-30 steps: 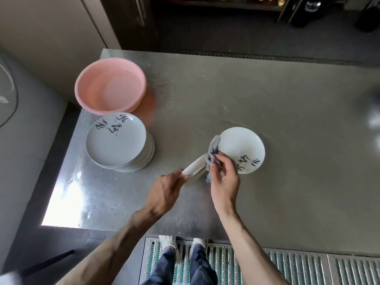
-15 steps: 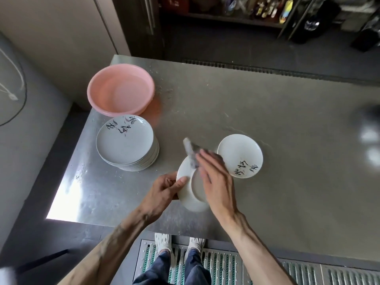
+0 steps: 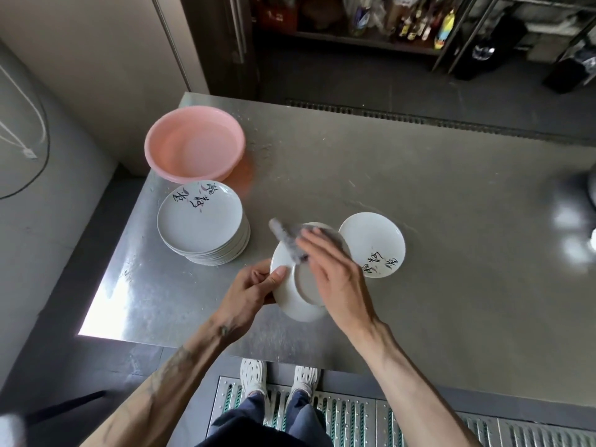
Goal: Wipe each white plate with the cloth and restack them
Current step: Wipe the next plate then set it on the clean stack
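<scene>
Over the near counter, the left hand pinches the left rim of the tilted plate while the right hand, fingers flat, presses the cloth seemingly onto its underside; a hard wipe could pop it from that pinch.

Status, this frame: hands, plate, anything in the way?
Left hand grips held plate by its rim, underside up. Right hand presses cloth on it. Stack left, single plate right; nothing obstructing.
</scene>
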Tool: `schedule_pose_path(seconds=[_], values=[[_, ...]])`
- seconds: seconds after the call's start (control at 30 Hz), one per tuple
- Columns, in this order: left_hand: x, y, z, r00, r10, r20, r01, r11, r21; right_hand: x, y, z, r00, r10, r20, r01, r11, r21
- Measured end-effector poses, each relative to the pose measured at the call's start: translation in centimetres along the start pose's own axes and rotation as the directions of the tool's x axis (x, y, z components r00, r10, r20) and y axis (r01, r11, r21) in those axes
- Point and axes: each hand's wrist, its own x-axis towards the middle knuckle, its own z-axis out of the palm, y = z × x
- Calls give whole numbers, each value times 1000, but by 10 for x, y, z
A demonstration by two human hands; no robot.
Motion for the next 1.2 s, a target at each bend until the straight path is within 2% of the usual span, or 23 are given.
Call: schedule_pose_path(seconds=[0.07, 0.1, 0.13, 0.27, 0.33, 0.37, 0.43, 0.57, 0.63, 0.7, 0.8, 0.9, 0.97, 1.07, 1.13, 1.2], values=[[-2, 1, 4, 1000, 6, -8, -6, 1000, -8, 3, 11, -13, 970, 210, -120, -203, 977, 62], [-3, 2, 7, 1000, 10, -7, -10, 1000, -6, 2, 13, -17, 948, 273, -164, -264, 962, 73], [-3, 2, 10, 1000, 13, -1, -13, 1000, 3, 1, 11, -18, 946, 273, -175, -268, 962, 52], [-5, -1, 18, 1000, 15, 5, -15, 1000, 1, -9, -2, -11, 999, -42, -17, 42, 999, -24], [-8, -3, 19, 1000, 20, -1, -20, 1000, -7, -8, 1, -14, 997, -78, 5, 78, 997, -24], [-10, -4, 19, 1000, 24, -7, -24, 1000, -11, -6, 4, -17, 999, -38, -20, 38, 999, -12], [-12, -5, 19, 999, 30, -22, -31, 999, -34, -3, 11, -26, 985, 150, -85, -145, 988, 61], [-7, -1, 14, 999, 28, -45, -32, 995, -98, -14, 16, -30, 836, 510, -204, -475, 857, 198], [-3, 3, 9, 999, 23, -34, -27, 992, -126, -26, 13, -23, 756, 601, -261, -565, 799, 203], [1, 6, 5, 1000, 21, -21, -24, 989, -145, -29, 9, -20, 719, 622, -309, -586, 782, 212], [6, 13, -3, 1000, 19, 20, -16, 992, -128, -9, 1, -19, 777, 534, -334, -511, 844, 163], [7, 18, -8, 999, 10, 38, -6, 993, -119, 13, -10, -15, 906, 343, -248, -339, 939, 62], [6, 19, -11, 999, 4, 41, 1, 994, -107, 19, -16, -7, 961, 207, -183, -212, 977, -7], [3, 18, -14, 999, 1, 41, 4, 994, -110, 14, -27, 11, 997, 31, -73, -36, 998, -60], [1, 17, -14, 999, 10, 33, -5, 990, -139, 3, -29, 19, 994, -111, 11, 111, 992, -62], [-1, 17, -14, 1000, 16, 25, -12, 988, -153, -2, -22, 18, 989, -147, -5, 146, 987, -74]])
